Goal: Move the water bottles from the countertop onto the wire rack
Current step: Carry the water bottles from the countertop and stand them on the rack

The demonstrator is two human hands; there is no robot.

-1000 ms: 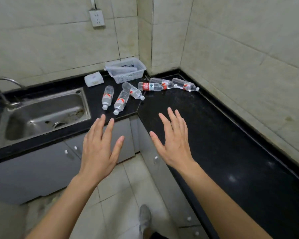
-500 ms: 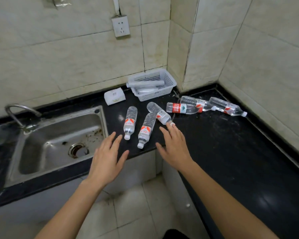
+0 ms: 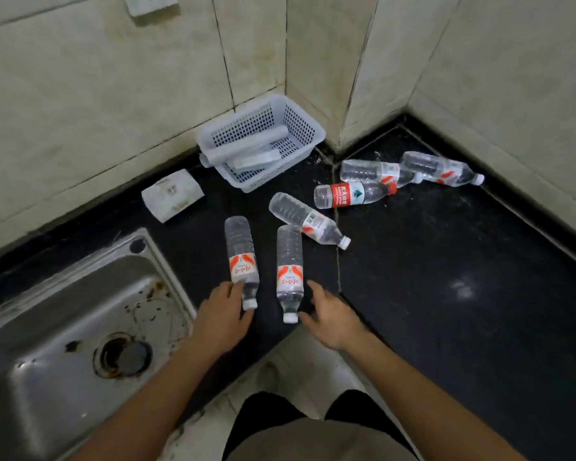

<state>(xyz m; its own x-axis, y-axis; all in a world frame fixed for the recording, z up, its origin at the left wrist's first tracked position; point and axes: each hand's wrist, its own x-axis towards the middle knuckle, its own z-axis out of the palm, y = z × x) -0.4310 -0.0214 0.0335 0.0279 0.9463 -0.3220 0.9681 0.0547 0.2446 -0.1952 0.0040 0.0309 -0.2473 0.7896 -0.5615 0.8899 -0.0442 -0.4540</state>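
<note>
Several clear water bottles lie on their sides on the black countertop [image 3: 446, 261]. Two lie side by side near the front edge, caps toward me: the left bottle [image 3: 240, 257] and the middle bottle [image 3: 289, 271]. My left hand [image 3: 225, 316] touches the left bottle's neck with spread fingers, not closed around it. My right hand [image 3: 331, 316] is open just right of the middle bottle's cap. A third bottle [image 3: 308, 218] lies diagonally behind them. A red-labelled bottle [image 3: 353, 194] and two more bottles [image 3: 376, 171] [image 3: 443, 168] lie in the corner. No wire rack is in view.
A white perforated basket [image 3: 300, 121] holding a roll and a flat pack stands against the tiled wall. A white tissue pack [image 3: 172, 194] lies left of it. A steel sink [image 3: 64, 327] fills the left. The counter's inner corner edge is right below my hands.
I have stepped closer and the view has tilted down. Both hands have moved forward from the counter edge to the two nearest bottles; the left hand now touches one.
</note>
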